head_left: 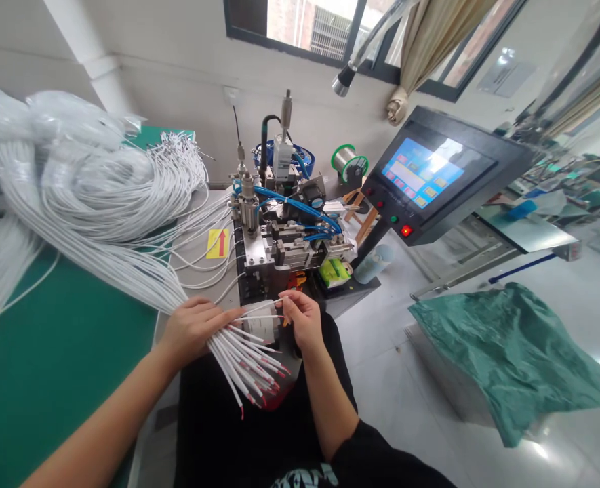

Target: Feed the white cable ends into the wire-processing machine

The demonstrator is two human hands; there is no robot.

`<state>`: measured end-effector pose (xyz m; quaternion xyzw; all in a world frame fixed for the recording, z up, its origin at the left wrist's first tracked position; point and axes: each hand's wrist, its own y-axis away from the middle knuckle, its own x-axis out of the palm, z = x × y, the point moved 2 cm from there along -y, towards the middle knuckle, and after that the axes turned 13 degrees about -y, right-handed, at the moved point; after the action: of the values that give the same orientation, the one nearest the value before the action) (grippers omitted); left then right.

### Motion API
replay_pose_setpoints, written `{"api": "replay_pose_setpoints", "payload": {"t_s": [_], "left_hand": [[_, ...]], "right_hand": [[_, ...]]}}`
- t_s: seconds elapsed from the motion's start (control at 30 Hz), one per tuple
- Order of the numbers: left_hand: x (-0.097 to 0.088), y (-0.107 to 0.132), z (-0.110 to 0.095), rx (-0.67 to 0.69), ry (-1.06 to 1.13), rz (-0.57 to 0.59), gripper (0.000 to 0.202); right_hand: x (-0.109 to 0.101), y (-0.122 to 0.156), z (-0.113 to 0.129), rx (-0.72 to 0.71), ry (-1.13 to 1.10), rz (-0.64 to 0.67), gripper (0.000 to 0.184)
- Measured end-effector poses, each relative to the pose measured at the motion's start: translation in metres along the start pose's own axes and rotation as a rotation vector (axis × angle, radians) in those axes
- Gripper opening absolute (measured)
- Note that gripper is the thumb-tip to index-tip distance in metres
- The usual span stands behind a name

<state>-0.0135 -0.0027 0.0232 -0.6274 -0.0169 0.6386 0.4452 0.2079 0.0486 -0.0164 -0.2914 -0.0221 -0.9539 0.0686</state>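
Observation:
My left hand [195, 330] is closed around a thick bundle of white cables [147, 279]. Their loose ends fan out past the fingers over my lap, tipped with red and pink wire. The fingertips of my right hand [302, 318] pinch the end of a single white cable [263, 306], drawn a little apart from the fan. Just behind both hands sits a white cylindrical part [262, 321], partly hidden by the cables. Beyond it stands a bench machine [279, 230] with metal cylinders and blue air tubes. Several white cables run into its left side.
Coiled white cables [101, 183] in clear plastic lie on the green mat [76, 325] at left. A control screen [422, 173] stands to the right of the machine, near a wire spool [349, 163] and a green tissue pack [335, 272]. Green cloth [518, 346] covers a box at right.

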Motion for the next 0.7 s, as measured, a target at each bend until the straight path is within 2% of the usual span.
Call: {"api": "replay_pose_setpoints", "payload": {"t_s": [0.13,0.33,0.47,0.57,0.7], "left_hand": [[0.0011,0.0001,-0.0009,-0.013,0.007,-0.016,0.013],[0.0007,-0.0024,-0.0021,-0.041,0.006,-0.012,0.009],[-0.0018,-0.004,-0.003,-0.041,-0.01,-0.023,0.012],[-0.0035,-0.0053,-0.0037,-0.079,-0.036,-0.059,0.007],[-0.0029,-0.0072,-0.0045,-0.136,-0.083,-0.072,0.015]], "right_hand": [[0.0042,0.0011,-0.0005,-0.018,0.026,-0.075,0.022],[0.0069,0.0018,0.001,-0.058,0.079,-0.016,0.023],[0.0067,0.0009,0.0032,-0.064,0.097,-0.05,0.024],[0.0071,0.0013,0.0028,-0.053,0.095,-0.056,0.025],[0.0092,0.0026,0.0004,-0.034,0.104,-0.035,0.026]]}}
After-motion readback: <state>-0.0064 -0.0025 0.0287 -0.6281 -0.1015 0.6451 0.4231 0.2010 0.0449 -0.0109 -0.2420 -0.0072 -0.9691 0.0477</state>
